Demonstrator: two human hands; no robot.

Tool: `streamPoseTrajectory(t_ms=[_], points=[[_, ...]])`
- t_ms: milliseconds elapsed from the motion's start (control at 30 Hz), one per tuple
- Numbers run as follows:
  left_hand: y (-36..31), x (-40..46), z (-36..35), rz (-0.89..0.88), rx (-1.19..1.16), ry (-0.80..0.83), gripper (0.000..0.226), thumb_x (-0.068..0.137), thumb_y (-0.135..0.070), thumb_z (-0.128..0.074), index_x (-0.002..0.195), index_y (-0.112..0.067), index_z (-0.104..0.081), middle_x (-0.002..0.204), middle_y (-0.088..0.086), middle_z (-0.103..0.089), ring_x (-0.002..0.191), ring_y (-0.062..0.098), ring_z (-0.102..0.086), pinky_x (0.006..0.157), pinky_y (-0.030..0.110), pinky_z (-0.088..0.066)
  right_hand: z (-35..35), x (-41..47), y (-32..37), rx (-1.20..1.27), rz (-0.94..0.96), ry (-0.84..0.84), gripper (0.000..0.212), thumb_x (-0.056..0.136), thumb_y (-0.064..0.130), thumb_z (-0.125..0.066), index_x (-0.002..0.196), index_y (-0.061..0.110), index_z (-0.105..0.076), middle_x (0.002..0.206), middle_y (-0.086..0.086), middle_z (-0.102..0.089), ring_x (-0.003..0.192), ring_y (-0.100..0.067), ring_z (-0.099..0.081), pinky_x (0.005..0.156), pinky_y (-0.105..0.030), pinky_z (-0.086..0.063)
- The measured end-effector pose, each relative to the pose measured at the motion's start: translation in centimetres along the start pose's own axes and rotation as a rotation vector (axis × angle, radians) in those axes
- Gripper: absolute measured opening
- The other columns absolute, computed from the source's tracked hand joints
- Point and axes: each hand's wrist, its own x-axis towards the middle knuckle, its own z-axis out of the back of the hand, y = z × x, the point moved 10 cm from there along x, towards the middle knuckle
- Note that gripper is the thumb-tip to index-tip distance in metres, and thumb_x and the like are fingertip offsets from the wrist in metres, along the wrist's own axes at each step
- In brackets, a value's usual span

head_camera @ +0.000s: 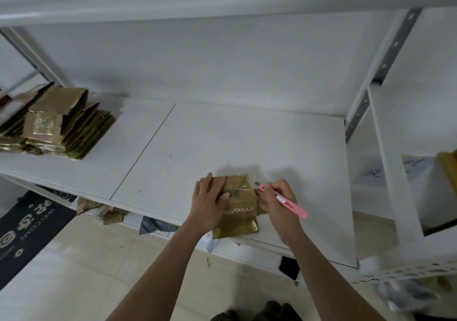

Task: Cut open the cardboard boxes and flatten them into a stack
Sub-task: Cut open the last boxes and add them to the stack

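Box: the box (pixel 237 204), near the shelf (pixel 222 135) front edge, is pressed flat by the left hand (pixel 209 204), fingers straight.
Knife: the knife (pixel 284 200) is gripped by the right hand (pixel 277 202), fingers curled round it; the blade is best kept shallow along the tape.

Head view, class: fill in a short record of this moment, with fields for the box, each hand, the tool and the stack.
box: gold cardboard box lying on the white shelf, near its front edge
left hand: left hand pressing on the box top
right hand: right hand gripping the cutter
tool: pink utility cutter, blade out beside the box's right edge
stack: flattened gold boxes at the shelf's left end
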Motion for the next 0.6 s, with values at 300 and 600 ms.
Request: streamPoseTrajectory(t_ms=[300,600], points=[[1.4,0.3,-1.8,0.045,-0.074,0.159,0.066,0.098,-0.052,-0.044,0.154,-0.036,-0.013,0.163,-0.003,0.011,0.15,0.028,-0.006,0.121,0.049,-0.014,-0.9,2.4,0.6,-0.108,0.088,0.039,0.013,0.097,0.015,-0.059,0.085,0.014,-0.055,0.086,0.002,-0.073,0.089,-0.012,-0.072,0.07,-0.025,-0.056],[1.7,0.7,-2.3,0.083,-0.094,0.196,0.067,0.099,-0.05,-0.047,0.154,-0.038,-0.011,0.162,-0.007,0.014,0.149,0.032,-0.006,0.119,0.045,-0.013,-1.4,3.0,1.1,-0.18,0.152,0.111,0.015,0.097,0.014,-0.058,0.083,0.012,-0.052,0.081,0.008,-0.071,0.089,-0.006,-0.07,0.063,-0.013,-0.049]])
